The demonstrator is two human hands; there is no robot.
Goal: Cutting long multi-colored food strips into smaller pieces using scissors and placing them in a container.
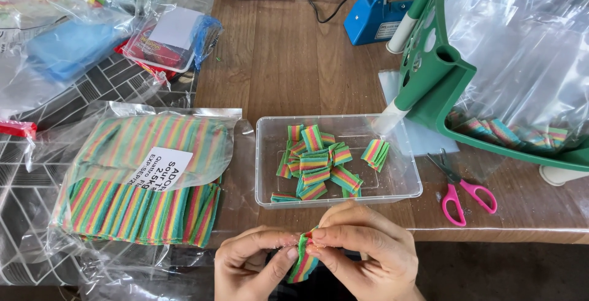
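At the far left, a clear bag of rainbow-striped candy sheets (144, 181) lies flat on the patterned mat, a white label on top. Just right of it, near the table's front edge, the left hand (248, 264) pinches a rainbow candy strip (302, 258) between thumb and forefinger — fingers closed on its left side. The right hand (362, 249) meets it from the other side, fingertips closed on the same strip's upper end, so the strip hangs between both hands, just below the table edge. Directly behind the hands sits a clear plastic tray (399, 172) holding a heap of cut rainbow pieces (316, 166). Further right lie pink-handled scissors (460, 194) — blades shut, as far as can be seen — beside a green bag-holding frame (442, 74) with a clear bag.
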